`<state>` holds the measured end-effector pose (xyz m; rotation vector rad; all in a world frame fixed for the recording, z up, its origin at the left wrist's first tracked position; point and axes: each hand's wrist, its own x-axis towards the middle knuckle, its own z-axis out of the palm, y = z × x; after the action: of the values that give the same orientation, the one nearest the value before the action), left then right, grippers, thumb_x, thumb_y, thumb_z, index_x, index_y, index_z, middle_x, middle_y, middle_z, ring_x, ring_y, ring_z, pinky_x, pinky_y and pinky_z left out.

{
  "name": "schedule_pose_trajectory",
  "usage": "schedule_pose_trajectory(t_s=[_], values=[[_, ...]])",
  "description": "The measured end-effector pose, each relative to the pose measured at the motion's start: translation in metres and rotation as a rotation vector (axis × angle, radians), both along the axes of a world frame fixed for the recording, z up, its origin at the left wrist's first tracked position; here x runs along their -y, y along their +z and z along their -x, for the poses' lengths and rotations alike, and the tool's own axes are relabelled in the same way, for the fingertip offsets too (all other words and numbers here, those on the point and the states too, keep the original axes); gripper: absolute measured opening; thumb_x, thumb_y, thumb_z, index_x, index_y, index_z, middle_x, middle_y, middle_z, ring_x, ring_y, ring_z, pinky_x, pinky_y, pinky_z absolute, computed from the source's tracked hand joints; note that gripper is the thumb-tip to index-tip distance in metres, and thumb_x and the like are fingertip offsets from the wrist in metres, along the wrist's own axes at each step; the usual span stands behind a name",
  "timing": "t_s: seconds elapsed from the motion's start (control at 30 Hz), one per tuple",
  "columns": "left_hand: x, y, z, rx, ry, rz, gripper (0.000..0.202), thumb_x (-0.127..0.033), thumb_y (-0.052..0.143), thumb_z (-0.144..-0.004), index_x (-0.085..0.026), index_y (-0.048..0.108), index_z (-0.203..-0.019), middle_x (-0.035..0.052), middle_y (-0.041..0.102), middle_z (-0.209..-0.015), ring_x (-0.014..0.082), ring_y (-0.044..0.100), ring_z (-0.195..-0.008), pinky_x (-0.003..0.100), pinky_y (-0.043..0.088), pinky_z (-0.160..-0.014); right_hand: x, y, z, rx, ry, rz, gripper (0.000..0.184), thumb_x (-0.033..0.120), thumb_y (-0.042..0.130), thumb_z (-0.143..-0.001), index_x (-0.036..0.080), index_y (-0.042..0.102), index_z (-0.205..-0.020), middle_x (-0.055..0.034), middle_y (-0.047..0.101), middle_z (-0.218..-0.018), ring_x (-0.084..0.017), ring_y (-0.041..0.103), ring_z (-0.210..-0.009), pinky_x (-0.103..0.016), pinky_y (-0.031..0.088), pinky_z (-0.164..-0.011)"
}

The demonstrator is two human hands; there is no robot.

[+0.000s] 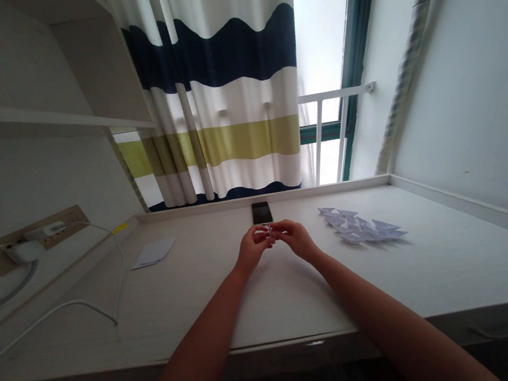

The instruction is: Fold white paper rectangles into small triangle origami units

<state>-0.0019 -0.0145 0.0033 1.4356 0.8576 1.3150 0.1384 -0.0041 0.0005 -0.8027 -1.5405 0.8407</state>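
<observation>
Over the middle of the white desk, my left hand (253,245) and my right hand (294,238) meet at the fingertips. Both pinch a small folded piece of white paper (270,230), mostly hidden by the fingers. Just beyond them a dark-screened phone (261,213) lies on the desk. Off to the right is a cluster of folded paper triangles (360,226), spread in overlapping rows. To the left rests a small stack of white paper sheets (154,253).
A white cable (118,285) runs across the desk's left side from a charger (45,231) in the wall socket. Low rims edge the desk (194,306). Behind it hang striped curtains (223,106) beside a window with a white railing (322,137).
</observation>
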Motion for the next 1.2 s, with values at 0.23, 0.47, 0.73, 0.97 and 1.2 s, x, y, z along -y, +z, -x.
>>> schedule_pose_trajectory(t_s=[0.23,0.47,0.73,0.97,1.2], values=[[0.0016,0.0031,0.0003,0.053,-0.003,0.04,0.029,-0.023,0.067,-0.06,-0.013,0.055,-0.084,0.0043,0.066,-0.067,0.0148,0.061,-0.065,0.033,0.048,-0.069,0.0029,0.0027,-0.0007,0.071,-0.03,-0.038,0.018,0.024,0.059,-0.068,0.018,0.067,-0.082,-0.0044,0.059,-0.08,-0.014,0.057,-0.067,-0.029,0.049,-0.063],[-0.0006,0.0029,0.0012,0.165,-0.015,0.113,0.019,-0.018,0.065,-0.059,-0.012,0.058,-0.076,0.0042,0.065,-0.066,0.0147,0.061,-0.065,0.034,0.047,-0.072,0.0015,0.0002,-0.0026,0.147,-0.025,-0.096,0.018,0.018,0.055,-0.071,0.021,0.068,-0.083,-0.0046,0.06,-0.082,-0.014,0.057,-0.068,-0.03,0.048,-0.066],[-0.0038,-0.0001,0.0021,0.259,-0.03,0.203,0.016,-0.017,0.062,-0.06,-0.011,0.058,-0.075,0.0031,0.063,-0.066,0.0129,0.06,-0.064,0.033,0.046,-0.074,0.002,0.0011,-0.0016,0.162,-0.031,-0.123,0.012,0.026,0.06,-0.07,0.023,0.069,-0.077,-0.0047,0.06,-0.085,-0.017,0.058,-0.078,-0.032,0.048,-0.073],[-0.0032,-0.0014,0.0015,0.19,-0.031,0.144,0.032,-0.02,0.072,-0.054,-0.012,0.054,-0.079,0.0035,0.065,-0.071,0.0134,0.061,-0.069,0.032,0.046,-0.075,-0.0019,-0.0039,-0.0017,0.137,-0.008,-0.126,0.013,0.028,0.06,-0.068,0.02,0.067,-0.076,-0.0058,0.06,-0.087,-0.016,0.058,-0.078,-0.03,0.048,-0.07],[-0.0032,-0.0014,-0.0005,0.042,0.019,0.047,0.053,-0.018,0.074,-0.051,-0.016,0.052,-0.098,0.0041,0.065,-0.081,0.0134,0.06,-0.064,0.032,0.049,-0.066,-0.0002,-0.0001,-0.0003,-0.012,-0.007,0.08,0.024,0.03,0.066,-0.06,0.017,0.059,-0.08,-0.0014,0.062,-0.069,-0.013,0.058,-0.061,-0.03,0.049,-0.062]])
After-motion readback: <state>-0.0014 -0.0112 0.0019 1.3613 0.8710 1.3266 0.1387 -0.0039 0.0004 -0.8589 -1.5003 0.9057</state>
